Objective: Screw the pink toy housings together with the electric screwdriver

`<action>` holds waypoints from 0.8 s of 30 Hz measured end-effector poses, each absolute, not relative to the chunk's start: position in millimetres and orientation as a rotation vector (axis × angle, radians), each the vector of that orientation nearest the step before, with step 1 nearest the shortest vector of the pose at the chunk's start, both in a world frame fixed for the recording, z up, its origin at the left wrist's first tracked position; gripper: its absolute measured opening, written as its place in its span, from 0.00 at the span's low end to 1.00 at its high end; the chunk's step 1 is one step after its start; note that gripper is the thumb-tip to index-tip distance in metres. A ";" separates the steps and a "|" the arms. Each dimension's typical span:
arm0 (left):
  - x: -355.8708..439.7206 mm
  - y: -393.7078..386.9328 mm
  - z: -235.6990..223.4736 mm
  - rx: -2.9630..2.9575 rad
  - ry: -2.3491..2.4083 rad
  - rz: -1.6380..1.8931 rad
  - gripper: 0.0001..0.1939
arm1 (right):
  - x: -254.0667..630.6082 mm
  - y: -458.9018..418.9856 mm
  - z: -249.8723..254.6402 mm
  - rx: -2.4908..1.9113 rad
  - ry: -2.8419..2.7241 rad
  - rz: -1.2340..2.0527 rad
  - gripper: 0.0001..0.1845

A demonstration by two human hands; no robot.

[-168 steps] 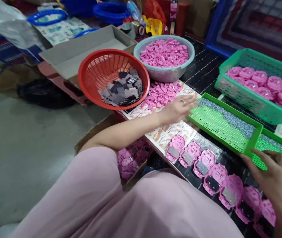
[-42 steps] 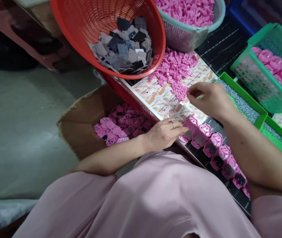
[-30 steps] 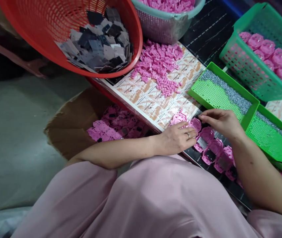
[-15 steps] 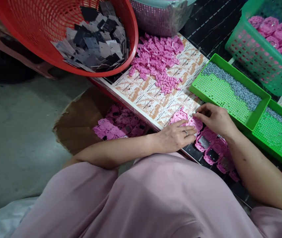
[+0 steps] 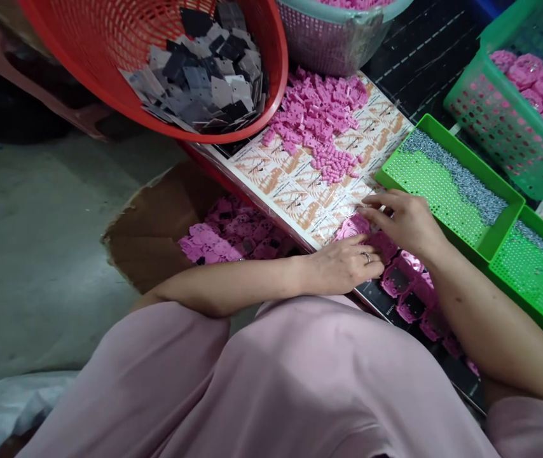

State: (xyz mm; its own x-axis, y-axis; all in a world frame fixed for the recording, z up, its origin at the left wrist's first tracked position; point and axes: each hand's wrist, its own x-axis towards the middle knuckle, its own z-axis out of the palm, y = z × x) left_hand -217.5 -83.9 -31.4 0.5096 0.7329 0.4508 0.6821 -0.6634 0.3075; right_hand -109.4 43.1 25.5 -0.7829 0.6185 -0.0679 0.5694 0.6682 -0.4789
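Observation:
My left hand (image 5: 348,264) lies with its fingers stretched over the pink plastic casings at the table's front edge. Just beyond its fingertips shows one pink casing (image 5: 355,226), partly covered. Above that casing is my right hand (image 5: 402,219), thumb and forefinger brought close together at its far rim. Whatever is between those fingertips is too small to make out. A row of pink casings with grey and black plates (image 5: 402,280) runs from under my hands toward the right forearm.
A red basket (image 5: 278,95) of grey and black plates overhangs the table's left end. Small pink parts (image 5: 319,108) are heaped on the patterned sheet. Green trays (image 5: 486,251) hold small metal pieces. A green basket (image 5: 472,95) and a pale basket (image 5: 329,38) stand behind; below, a carton (image 5: 152,222) holds pink parts.
My right hand has shifted left over the casing beside my left fingertips. The left hand stays on the casings. The whole view has swung slightly, moving the baskets and trays rightward.

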 end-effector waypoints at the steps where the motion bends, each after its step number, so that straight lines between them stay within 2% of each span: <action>1: -217.4 -84.2 -31.0 2.646 1.252 0.854 0.12 | -115.1 44.8 23.9 -1.006 -2.804 0.780 0.10; 5: -217.5 -85.1 -30.8 2.665 1.250 0.852 0.13 | -126.2 51.3 18.1 -1.065 -2.839 0.833 0.09; 15: -217.6 -83.6 -33.5 2.638 1.211 0.799 0.11 | -126.6 51.1 18.6 -1.113 -2.843 0.782 0.14; 17: -218.0 -83.9 -32.2 2.606 1.223 0.785 0.10 | -131.0 54.6 25.8 -1.041 -2.892 0.682 0.14; 20: -219.2 -84.6 -29.9 2.581 1.219 0.820 0.08 | -146.1 60.0 32.2 -0.924 -2.958 0.354 0.13; 24: -219.5 -84.8 -28.6 2.562 1.225 0.855 0.09 | -172.6 58.9 26.3 -0.988 -3.095 0.024 0.14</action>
State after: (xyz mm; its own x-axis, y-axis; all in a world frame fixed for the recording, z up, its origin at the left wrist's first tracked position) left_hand -219.5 -84.8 -28.6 0.4964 0.7585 0.4222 0.6579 -0.6461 0.3870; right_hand -172.6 58.9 26.3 -0.8098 0.5770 -0.1063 0.5786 0.8154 0.0182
